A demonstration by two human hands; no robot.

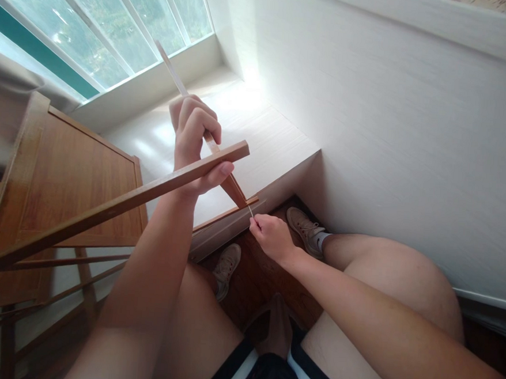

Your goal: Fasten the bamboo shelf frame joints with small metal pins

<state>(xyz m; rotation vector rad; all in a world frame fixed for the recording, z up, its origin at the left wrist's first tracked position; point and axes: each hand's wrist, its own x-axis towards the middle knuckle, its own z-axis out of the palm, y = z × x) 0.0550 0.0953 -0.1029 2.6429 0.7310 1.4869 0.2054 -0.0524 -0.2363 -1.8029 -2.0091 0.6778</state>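
Note:
My left hand (196, 136) is closed around a slim wooden bar (229, 185) that slants from near the window down towards the floor. Its thumb presses on a second, longer wooden bar (149, 189), which crosses in front and runs to the lower left. My right hand (271, 234) pinches a thin metal rod (250, 210) between thumb and fingertips. The rod's tip meets the lower end of the slanting bar, beside a short wooden crosspiece (253, 201). Most of the rod is hidden in my fingers, so its kind does not show.
Wooden panelled furniture (80, 183) with thin rails stands at my left. A pale ledge (278, 133) lies under a barred window (100, 23). The white wall (379, 123) rises at my right. My shoes (226, 268) are on the dark wooden floor (253, 270).

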